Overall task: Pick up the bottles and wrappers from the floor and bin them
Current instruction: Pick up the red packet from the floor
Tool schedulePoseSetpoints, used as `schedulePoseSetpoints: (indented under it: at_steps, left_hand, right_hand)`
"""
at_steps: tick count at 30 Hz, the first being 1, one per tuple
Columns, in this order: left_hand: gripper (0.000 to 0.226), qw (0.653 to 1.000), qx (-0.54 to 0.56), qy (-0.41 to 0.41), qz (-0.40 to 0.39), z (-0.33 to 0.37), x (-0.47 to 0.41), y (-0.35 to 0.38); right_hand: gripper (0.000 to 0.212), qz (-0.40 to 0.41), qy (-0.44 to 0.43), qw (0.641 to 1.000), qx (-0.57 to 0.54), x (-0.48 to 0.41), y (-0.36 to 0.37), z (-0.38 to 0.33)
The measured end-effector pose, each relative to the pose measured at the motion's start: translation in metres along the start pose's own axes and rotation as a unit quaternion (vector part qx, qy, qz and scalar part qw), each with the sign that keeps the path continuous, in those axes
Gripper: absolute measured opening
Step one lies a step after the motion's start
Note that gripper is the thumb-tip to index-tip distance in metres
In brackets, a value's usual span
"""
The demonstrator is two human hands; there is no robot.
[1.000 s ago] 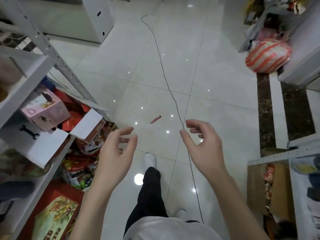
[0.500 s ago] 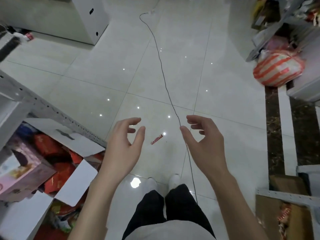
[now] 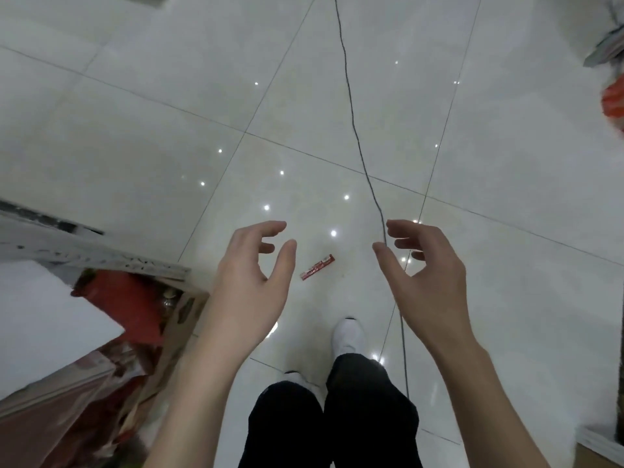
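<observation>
A wrapper (image 3: pixel 317 267) lies on the floor (image 3: pixel 169 136) between left hand (image 3: pixel 251 282) and right hand (image 3: pixel 425 278), ahead of the shoe (image 3: pixel 347 336), left of a cord (image 3: pixel 351 106).

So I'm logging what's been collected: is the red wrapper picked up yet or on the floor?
On the floor. The red wrapper lies flat on the tile between the open, empty left hand and right hand.

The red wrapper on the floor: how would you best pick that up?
The red wrapper lies flat on the floor tile, a thin strip slanting up to the right. Probably come from above and pinch across its narrow width near the middle, thumb and forefinger. The left hand is open and looks nearest.
</observation>
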State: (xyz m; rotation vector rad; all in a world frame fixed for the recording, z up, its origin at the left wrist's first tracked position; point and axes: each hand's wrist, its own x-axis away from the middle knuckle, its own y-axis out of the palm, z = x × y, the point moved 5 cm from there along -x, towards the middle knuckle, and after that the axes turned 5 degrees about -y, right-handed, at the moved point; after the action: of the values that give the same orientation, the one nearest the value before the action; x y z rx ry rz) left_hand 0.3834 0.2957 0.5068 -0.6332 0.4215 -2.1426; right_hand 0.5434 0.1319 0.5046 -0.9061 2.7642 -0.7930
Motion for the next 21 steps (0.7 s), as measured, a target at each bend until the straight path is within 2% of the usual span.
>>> schedulePoseSetpoints:
  at_steps: [11, 16, 21]
  left_hand:
    - [0.029, 0.998, -0.062, 0.003, 0.002, -0.244, -0.153, 0.138]
    - [0.023, 0.998, -0.062, -0.012, -0.001, -0.322, -0.184, 0.179]
    - [0.021, 0.998, -0.058, -0.039, -0.006, -0.376, -0.197, 0.211]
  right_hand:
    - [0.033, -0.08, -0.059, 0.993, 0.065, -0.074, 0.189, 0.281]
    - [0.033, -0.111, -0.08, 0.988, 0.073, -0.084, 0.256, 0.367]
    - [0.032, -0.14, -0.086, 0.984, 0.071, -0.082, 0.312, 0.421]
